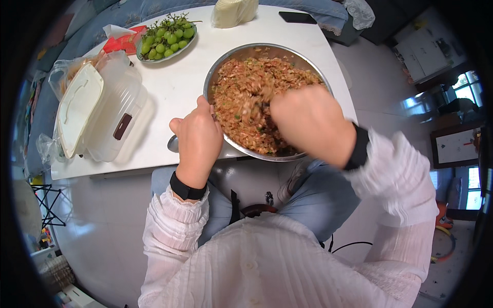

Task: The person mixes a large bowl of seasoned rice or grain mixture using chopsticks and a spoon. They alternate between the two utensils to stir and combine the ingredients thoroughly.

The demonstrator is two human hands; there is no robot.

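Note:
A wide stainless steel bowl (265,156) sits near the table's front edge, holding a minced filling (238,84) flecked with green. My left hand (201,136) grips the bowl's left rim. Over the right side of the filling, my right hand (312,119) is closed in a fist, blurred by motion. A dark bit of a utensil shows at its fingers; most of it is hidden by the hand and the filling. The mixture beside the fist is smeared by movement. A metal spoon (173,144) lies on the table, partly covered by my left hand.
On the white table (173,88) stand a plate of green grapes (167,42), a clear plastic container with a pale lid (81,111), a red packet (122,41) and bagged round dough wrappers (235,13). A black phone (297,17) lies near the far right corner.

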